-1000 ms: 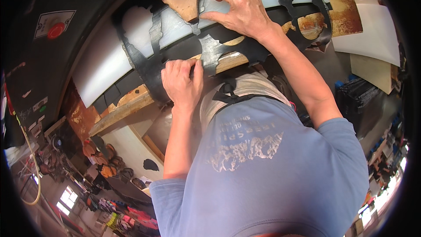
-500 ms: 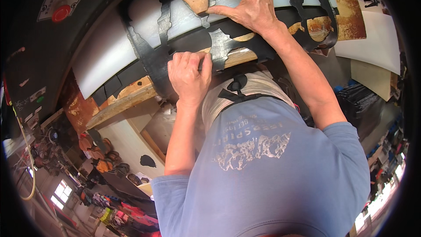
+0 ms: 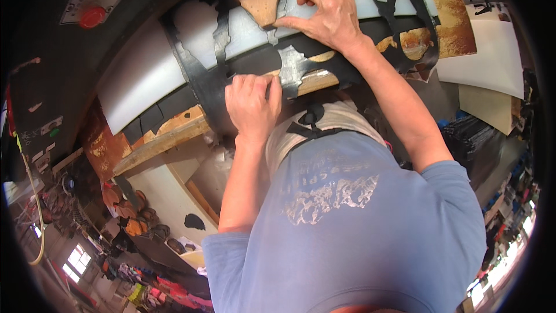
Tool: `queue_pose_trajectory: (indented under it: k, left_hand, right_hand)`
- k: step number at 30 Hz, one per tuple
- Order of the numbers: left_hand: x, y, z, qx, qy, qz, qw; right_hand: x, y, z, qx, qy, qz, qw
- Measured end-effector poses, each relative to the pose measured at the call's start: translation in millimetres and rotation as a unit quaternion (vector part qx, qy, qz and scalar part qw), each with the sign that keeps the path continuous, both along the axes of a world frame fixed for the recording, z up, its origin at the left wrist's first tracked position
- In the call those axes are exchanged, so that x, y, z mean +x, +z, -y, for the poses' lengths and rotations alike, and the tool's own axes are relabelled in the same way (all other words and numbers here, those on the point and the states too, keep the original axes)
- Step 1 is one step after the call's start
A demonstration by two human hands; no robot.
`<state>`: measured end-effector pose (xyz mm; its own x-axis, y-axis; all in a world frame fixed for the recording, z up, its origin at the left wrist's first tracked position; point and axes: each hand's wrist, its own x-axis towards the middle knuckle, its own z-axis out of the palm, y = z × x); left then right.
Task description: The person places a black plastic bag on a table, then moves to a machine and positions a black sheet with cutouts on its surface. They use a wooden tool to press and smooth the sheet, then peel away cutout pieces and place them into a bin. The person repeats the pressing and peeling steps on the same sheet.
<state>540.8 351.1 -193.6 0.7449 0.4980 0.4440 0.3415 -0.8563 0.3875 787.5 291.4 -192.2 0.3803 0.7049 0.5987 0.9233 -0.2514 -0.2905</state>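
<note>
A black, leather-like sheet (image 3: 208,90) with large shaped cut-outs lies over a white board (image 3: 142,75) and hangs over the near edge. My left hand (image 3: 253,104) is closed at its near edge, fingers curled over the black material; the fingertips are hidden. Farther up and to the right, my right hand (image 3: 329,16) is over the sheet, its thumb stretched out and apart from its bent fingers. The thumb tip meets the lower point of a tan tapered piece (image 3: 260,0) with small holes. A shiny grey patch (image 3: 293,66) of the sheet shows between my hands.
A dark machine panel with a red push button (image 3: 91,17) stands at the left. A wooden beam (image 3: 162,145) runs along the bench's near edge. White sheets (image 3: 486,58) lie at the right, above a dark stacked bundle (image 3: 478,139). Brown pieces (image 3: 136,214) are heaped lower left.
The view has shifted slightly, so the bench and the panel sit a little lower in the picture. Both hands keep nearly the same pose and place on the sheet.
</note>
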Motion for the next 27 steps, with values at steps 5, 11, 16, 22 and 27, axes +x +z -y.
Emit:
queue_pose_trajectory:
  k: [5, 11, 16, 22, 27]
  left_hand:
    - [1, -1, -1, 0.031, -0.004, 0.018, 0.999]
    - [3, 1, 1, 0.043, 0.008, 0.048, 0.998]
    - [5, -3, 3, 0.082, -0.001, 0.085, 0.993]
    - [6, -2, 6, 0.095, 0.038, 0.045, 0.994]
    - [23, 21, 20, 0.101, 0.058, 0.060, 0.991]
  right_hand:
    - [18, 17, 26, 0.048, 0.084, -0.165, 0.982]
    - [61, 71, 82, 0.284, -0.014, -0.247, 0.926]
    - [88, 119, 88, 0.400, 0.005, -0.162, 0.902]
    - [97, 106, 131, 0.236, 0.012, -0.118, 0.964]
    - [84, 45, 178, 0.202, -0.136, -0.184, 0.952]
